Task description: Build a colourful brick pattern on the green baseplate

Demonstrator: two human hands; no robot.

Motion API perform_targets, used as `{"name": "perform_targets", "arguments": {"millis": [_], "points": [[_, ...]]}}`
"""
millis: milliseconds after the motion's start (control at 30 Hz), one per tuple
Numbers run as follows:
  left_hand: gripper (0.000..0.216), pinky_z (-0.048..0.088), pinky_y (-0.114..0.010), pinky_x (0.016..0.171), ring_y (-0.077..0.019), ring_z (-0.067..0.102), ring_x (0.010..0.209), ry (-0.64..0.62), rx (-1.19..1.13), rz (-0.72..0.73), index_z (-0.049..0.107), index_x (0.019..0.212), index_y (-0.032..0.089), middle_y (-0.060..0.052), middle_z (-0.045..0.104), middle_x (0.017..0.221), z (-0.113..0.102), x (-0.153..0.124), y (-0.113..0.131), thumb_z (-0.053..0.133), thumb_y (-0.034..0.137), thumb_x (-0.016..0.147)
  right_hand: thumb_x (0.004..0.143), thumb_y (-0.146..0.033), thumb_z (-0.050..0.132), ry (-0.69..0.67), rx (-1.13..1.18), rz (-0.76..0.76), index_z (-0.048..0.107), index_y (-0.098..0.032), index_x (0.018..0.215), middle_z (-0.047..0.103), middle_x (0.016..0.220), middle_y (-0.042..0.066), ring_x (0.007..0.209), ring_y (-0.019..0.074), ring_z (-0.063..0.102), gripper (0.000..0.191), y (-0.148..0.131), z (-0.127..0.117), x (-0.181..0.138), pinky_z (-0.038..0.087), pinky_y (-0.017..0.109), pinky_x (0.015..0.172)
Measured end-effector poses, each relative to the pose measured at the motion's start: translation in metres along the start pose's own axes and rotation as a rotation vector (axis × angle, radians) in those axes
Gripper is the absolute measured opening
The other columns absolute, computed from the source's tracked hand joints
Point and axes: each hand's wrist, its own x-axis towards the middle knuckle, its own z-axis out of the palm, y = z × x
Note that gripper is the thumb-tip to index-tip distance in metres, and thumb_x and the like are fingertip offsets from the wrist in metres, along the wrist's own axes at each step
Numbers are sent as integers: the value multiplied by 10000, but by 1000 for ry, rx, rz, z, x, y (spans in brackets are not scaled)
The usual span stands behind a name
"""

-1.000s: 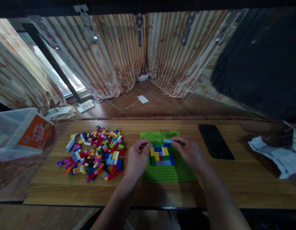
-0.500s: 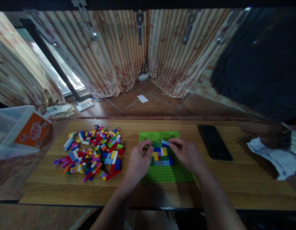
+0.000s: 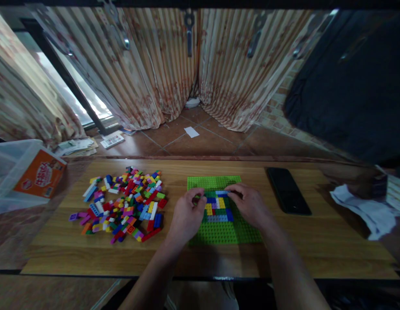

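Observation:
A green baseplate [image 3: 216, 232] lies on the wooden table [image 3: 200, 258], with a patch of coloured bricks [image 3: 217, 209] built on its middle. My right hand [image 3: 248, 204] pinches a light blue brick [image 3: 221, 193] at the patch's far edge. My left hand [image 3: 187, 213] rests on the left edge of the build, fingers curled and pinched against it; what they hold, if anything, is hidden. A loose pile of coloured bricks [image 3: 122, 204] is spread to the left of my left hand.
A black phone [image 3: 287, 190] lies right of the baseplate. White crumpled cloth [image 3: 364, 211] sits at the table's right end. A clear plastic box with an orange label [image 3: 25, 174] stands at the far left. Curtains and tiled floor lie beyond the table.
My right hand has brought the light blue brick down and left onto the far edge of the built patch. My left hand stays at the left edge of the build.

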Motion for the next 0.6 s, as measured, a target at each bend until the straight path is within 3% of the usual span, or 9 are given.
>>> {"name": "perform_targets", "arguments": {"millis": [600], "points": [[238, 503, -264, 724, -159, 659, 803, -25, 14, 21, 673, 1049, 143, -80, 715, 1013, 2, -3, -3, 542, 199, 858, 876, -279, 505, -2, -38, -38, 720, -231, 900, 723, 940, 55, 889, 229, 658, 222, 1, -1, 0, 490, 391, 833]]}}
